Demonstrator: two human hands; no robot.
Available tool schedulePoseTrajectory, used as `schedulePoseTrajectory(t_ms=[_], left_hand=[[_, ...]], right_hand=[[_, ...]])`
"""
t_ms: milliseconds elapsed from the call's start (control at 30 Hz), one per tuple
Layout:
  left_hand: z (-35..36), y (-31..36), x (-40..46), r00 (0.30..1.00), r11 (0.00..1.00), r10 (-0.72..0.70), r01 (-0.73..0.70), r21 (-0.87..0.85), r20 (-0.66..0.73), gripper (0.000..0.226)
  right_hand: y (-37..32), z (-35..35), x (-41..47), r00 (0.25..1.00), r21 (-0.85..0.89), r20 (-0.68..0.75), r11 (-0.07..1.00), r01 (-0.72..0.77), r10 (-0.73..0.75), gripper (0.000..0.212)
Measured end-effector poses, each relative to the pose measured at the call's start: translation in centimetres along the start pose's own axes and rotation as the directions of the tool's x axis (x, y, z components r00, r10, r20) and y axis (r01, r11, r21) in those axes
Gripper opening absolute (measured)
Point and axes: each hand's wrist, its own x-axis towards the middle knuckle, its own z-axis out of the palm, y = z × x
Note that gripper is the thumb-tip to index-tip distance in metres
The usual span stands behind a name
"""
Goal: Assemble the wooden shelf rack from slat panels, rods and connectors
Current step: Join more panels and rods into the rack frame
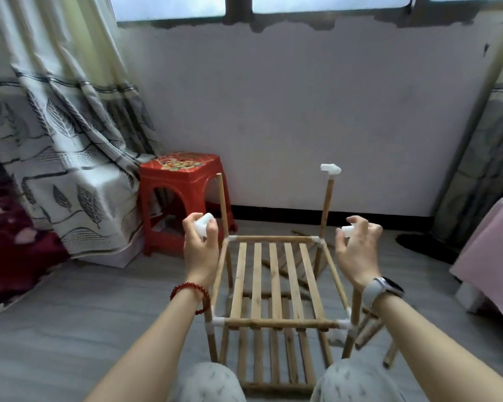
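The partly built wooden rack [276,285] stands on the floor between my knees, with a slat panel on top and another lower down. Two rods rise from its far corners: the left rod [223,204] has a bare top, the right rod [326,204] carries a white connector [330,169]. My left hand [201,248] grips a white connector [204,224] just left of the bare rod. My right hand [357,250] pinches another white connector [348,231] to the right of the capped rod.
A red plastic stool [183,198] stands behind the rack at the left, beside a patterned curtain [70,169]. Loose wooden rods [369,329] lie on the floor at the right. A pink bed edge [494,271] is at the far right.
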Motion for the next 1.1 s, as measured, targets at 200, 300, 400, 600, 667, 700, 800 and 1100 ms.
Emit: schedulePoseTrajectory(t_ms=[200, 300, 400, 600, 667, 700, 800, 1100], left_hand=[[-3.4, -2.1, 3.5, 0.995, 0.999, -0.014, 0.018, 0.031, -0.1, 0.022], [-4.4, -2.8, 4.8, 0.99, 1.0, -0.013, 0.015, 0.013, -0.143, 0.025], [-4.6, -3.1, 5.2, 0.991, 0.999, 0.017, -0.013, 0.029, -0.13, 0.037], [-4.5, -2.7, 5.6, 0.988, 0.983, -0.008, 0.036, 0.182, -0.152, 0.042], [-4.3, -2.3, 5.2, 0.976, 0.931, -0.008, 0.086, 0.354, -0.218, 0.036], [-4.0, -2.0, 4.9, 0.971, 0.9, 0.002, 0.102, 0.423, -0.237, 0.037], [-2.9, -0.6, 3.3, 0.97, 0.813, 0.156, -0.019, 0.582, -0.187, 0.04], [5.3, -0.5, -3.7, 0.734, 0.514, 0.369, -0.672, 0.533, 0.57, 0.045]], right_hand=[[-2.3, 3.7, 0.4, 0.991, 0.105, 0.11, 0.992, 0.065, -0.077, 0.04], [-3.5, 5.2, 2.0, 0.983, 0.148, 0.133, 0.983, 0.11, -0.13, 0.034], [-3.3, 6.2, 2.8, 0.98, 0.187, 0.111, 0.972, 0.144, -0.166, 0.025], [-2.9, 6.7, 3.1, 0.986, 0.183, 0.104, 0.977, 0.111, -0.132, 0.024], [-3.0, 6.3, 3.1, 0.992, 0.195, 0.111, 0.98, 0.04, -0.063, 0.028], [-3.0, 6.0, 3.0, 0.993, 0.197, 0.115, 0.98, 0.005, -0.029, 0.031], [-2.8, 5.0, 2.8, 0.99, 0.185, 0.143, 0.982, -0.03, 0.003, 0.044], [0.8, 2.1, 2.1, 0.973, 0.373, 0.21, 0.928, 0.009, -0.094, 0.065]])
